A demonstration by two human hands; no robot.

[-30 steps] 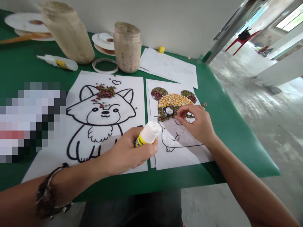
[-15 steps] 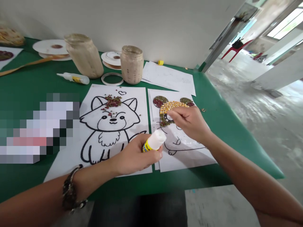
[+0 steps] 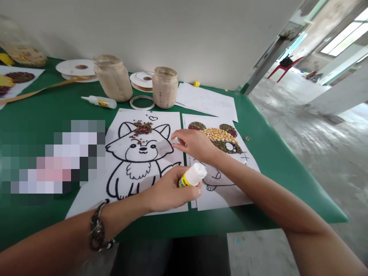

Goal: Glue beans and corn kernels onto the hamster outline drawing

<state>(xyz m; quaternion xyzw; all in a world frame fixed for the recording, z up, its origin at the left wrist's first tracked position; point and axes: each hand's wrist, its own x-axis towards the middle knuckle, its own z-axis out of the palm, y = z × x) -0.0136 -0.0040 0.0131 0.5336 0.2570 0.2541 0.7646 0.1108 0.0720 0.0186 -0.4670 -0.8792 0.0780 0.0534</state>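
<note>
My left hand (image 3: 169,191) is wrapped round a glue stick (image 3: 193,175) with a yellow label, held tilted above the lower edges of two drawings. Between the sheets, my right hand (image 3: 194,143) has its thumb and forefinger apart, and no object shows between them. On the left sheet, a fox drawing (image 3: 139,168) bears a pile of green and red beans (image 3: 143,128) on its forehead. The other drawing, a bear-like animal (image 3: 230,180), is partly covered by my right hand and forearm. Yellow corn kernels (image 3: 220,134) and green and red beans fill its ears and upper head.
Behind the drawings stand two beige-coated jars (image 3: 113,78) (image 3: 165,88), ribbon spools (image 3: 76,68), a tape ring (image 3: 142,102) and a small glue bottle (image 3: 100,102). White papers (image 3: 205,99) lie at the back. A pixelated object (image 3: 60,161) is at left. The table's edge runs along the right.
My right hand has moved left from the animal's face toward the fox sheet, and its closed fingers have parted. The left hand still holds the glue stick. The view has shifted slightly.
</note>
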